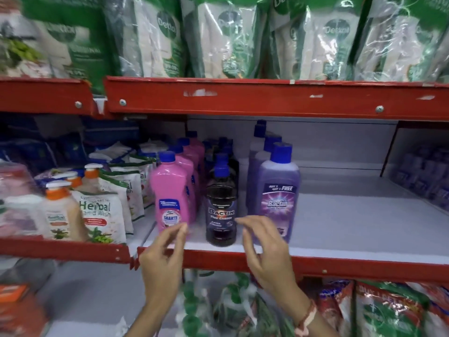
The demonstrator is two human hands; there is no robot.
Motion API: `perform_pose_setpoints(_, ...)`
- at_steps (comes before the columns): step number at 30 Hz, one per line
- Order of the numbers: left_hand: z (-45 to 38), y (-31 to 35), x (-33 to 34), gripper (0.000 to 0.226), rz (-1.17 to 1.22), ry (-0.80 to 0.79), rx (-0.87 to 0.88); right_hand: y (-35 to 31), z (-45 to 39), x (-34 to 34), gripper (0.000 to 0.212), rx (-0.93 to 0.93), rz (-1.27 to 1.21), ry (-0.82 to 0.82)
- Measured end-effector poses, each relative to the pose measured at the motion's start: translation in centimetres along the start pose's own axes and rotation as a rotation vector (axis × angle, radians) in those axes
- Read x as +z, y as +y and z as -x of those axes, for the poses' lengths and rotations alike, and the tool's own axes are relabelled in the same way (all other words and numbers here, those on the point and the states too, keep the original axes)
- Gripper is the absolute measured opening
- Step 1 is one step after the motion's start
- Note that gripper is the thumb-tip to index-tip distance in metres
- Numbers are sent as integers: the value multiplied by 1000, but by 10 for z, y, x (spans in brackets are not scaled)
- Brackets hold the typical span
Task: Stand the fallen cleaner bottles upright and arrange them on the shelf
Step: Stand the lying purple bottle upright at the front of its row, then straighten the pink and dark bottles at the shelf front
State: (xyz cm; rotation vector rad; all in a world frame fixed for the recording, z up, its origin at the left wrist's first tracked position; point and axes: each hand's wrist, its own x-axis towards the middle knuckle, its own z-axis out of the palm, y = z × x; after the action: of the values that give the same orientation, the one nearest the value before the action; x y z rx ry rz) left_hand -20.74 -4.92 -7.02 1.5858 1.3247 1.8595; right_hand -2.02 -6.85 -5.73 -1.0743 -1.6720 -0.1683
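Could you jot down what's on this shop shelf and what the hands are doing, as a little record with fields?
left hand: open, empty, near pink Shakti bottle
right hand: open, empty, beside black Bactin bottle
purple Bactin bottle: upright, front of its row
bottles lying down: none visible
shelf: bare to the right of the rows
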Motion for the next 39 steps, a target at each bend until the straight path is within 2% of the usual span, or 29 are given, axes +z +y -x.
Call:
perform_pose_setpoints(2, -16, -7, -22, 18, -29, 58, 16, -23, -6, 29, 29, 80, -134, -117)
perform_pose_setpoints(4, -30, -13, -33, 23, -46, 42, 27, -42, -10, 57, 38, 231, -186, -218)
perform_pose_setpoints(9, -49, -26, -39, 41, -94, -103, -40, -65, -21, 97, 53, 470, -63, -369)
perform_pose_setpoints(11, -52, -27, -40, 48, -86, -187, -66, -67, -26, 104, 54, 541, -30, -433)
perform_pose_setpoints(14, -50, -25, -41, 54, -72, -278, -54, -71, -35, 108, 42, 648, -96, -470)
perform_pose_setpoints(16, -50, -27, -45, 55, -71, -284, -53, -75, -36, 107, 39, 662, -121, -445)
perform_pose_setpoints(22, -52, -47, -64, 60, -2, -277, -78, -82, -21, 97, 48, 629, -88, -372)
perform_pose_setpoints(33, -44, -43, -66, 54, -66, -188, -115, -91, -20, 79, 38, 576, -115, -473)
perform_pose_setpoints(35, -40, -37, -64, 48, -54, -117, -89, -89, -18, 77, 39, 577, -106, -390)
perform_pose_setpoints(38, -32, -19, -61, 35, -23, 48, 84, -80, -9, 65, 21, 604, -142, -70)
perform_pose_setpoints(39, -30, -16, -58, 34, -1, 45, 130, -76, -6, 61, 18, 616, -150, 51)
